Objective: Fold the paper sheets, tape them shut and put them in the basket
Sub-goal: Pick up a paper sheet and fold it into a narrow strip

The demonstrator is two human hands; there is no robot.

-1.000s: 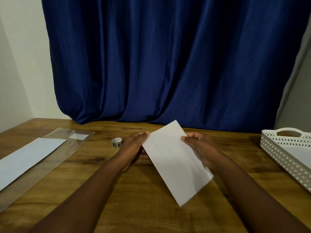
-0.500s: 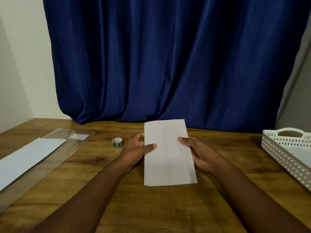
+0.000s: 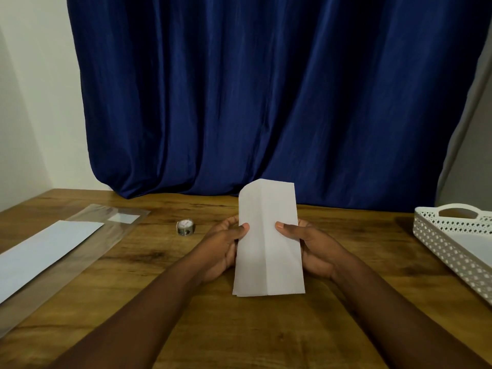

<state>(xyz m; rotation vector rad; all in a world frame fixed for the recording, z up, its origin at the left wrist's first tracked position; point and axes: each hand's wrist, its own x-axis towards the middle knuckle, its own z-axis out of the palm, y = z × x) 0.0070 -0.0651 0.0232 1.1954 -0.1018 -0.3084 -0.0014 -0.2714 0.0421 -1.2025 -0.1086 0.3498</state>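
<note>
Sheet in hand: folded paper (image 3: 269,241) held upright above the table (image 3: 239,328), just right of the tape roll (image 3: 185,228); a lengthwise crease shows, no tape visible on it.
Left hand (image 3: 223,249): clamped on the paper's left edge, thumb across the front.
Right hand (image 3: 311,249): clamped on the right edge likewise.
Progress: folding looks finished or nearly so; taping and binning remain, by my reading.
Supply: flat sheets (image 3: 40,251) on a clear plastic sleeve (image 3: 106,235), well left of the roll, unfolded.
Basket (image 3: 452,251): far right of the roll; something pale lies inside, possibly finished sheets, partly cut off.
</note>
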